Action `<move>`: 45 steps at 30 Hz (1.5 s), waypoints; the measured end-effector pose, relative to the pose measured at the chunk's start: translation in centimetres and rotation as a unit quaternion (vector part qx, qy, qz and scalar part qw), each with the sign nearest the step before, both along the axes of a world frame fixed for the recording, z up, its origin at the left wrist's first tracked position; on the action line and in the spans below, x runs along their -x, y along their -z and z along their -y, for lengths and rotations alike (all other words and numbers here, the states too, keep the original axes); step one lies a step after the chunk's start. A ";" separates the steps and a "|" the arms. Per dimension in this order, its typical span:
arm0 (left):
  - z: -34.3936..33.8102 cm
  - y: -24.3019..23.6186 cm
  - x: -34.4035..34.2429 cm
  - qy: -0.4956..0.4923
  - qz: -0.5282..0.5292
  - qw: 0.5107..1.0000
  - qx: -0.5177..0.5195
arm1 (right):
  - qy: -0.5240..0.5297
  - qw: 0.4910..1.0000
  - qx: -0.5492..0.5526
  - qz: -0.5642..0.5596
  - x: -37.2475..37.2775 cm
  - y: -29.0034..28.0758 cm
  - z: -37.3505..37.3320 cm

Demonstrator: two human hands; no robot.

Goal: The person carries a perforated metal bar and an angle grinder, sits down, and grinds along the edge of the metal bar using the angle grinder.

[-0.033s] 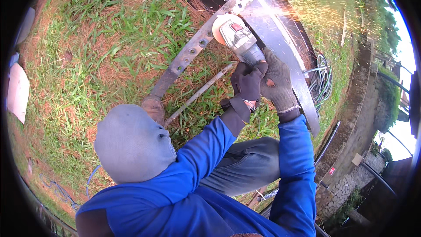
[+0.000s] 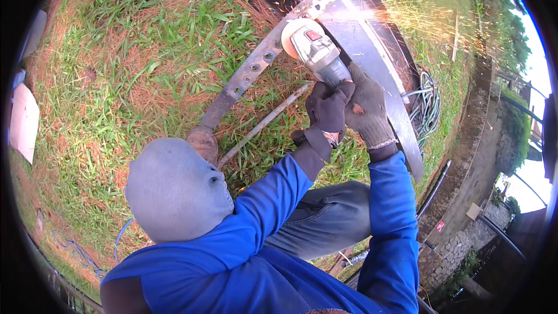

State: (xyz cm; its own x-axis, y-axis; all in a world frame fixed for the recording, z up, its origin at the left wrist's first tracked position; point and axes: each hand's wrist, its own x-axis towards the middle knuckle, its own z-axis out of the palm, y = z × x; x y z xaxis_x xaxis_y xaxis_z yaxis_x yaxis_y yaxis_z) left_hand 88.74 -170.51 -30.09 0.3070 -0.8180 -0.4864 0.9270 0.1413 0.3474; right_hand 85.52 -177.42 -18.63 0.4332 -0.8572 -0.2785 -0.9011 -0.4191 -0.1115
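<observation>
Both of my gloved hands are wrapped around the grip of an angle grinder (image 2: 314, 49). My left hand (image 2: 328, 110), in a dark glove, closes around the rear of its body. Alongside, my right hand (image 2: 367, 107) grips it in a worn grey knit glove with a hole in it. The grinder's orange-looking disc (image 2: 290, 38) is against or very near a long steel bar (image 2: 260, 61) punched with holes. Sparks (image 2: 412, 17) stream off to the right. Where exactly the disc meets the bar is hidden by the tool's head.
A wide grey steel beam (image 2: 369, 52) lies beyond the bar. Coiled cables (image 2: 427, 102) sit to its right. A thin rod (image 2: 264, 123) rests on the grass (image 2: 145, 81) left of my hands. My grey-clad knee (image 2: 177, 189) is near the bar's lower end.
The spray of sparks differs slightly in pattern. My hands and the grinder hold the same place.
</observation>
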 end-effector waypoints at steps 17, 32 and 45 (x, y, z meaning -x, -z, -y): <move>0.3 -0.5 -0.5 -0.007 0.092 0.995 -0.022 | 0.028 1.000 0.004 0.012 0.0 1.0 0.0; 0.5 -0.5 -1.3 -0.006 -0.028 0.999 -0.015 | 0.005 1.000 -0.004 0.005 -1.2 0.3 -0.1; 0.8 -3.0 -2.5 0.013 0.062 0.996 -0.061 | -0.002 1.000 -0.010 0.006 -0.2 0.6 0.9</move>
State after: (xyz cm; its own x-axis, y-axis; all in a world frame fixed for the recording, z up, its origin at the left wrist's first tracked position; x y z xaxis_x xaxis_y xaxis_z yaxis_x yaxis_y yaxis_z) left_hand 91.21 -171.35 -27.13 0.3508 -0.7639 -0.5417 0.8785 0.0682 0.4728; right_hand 85.76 -178.32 -19.23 0.4397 -0.8496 -0.2913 -0.8981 -0.4202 -0.1300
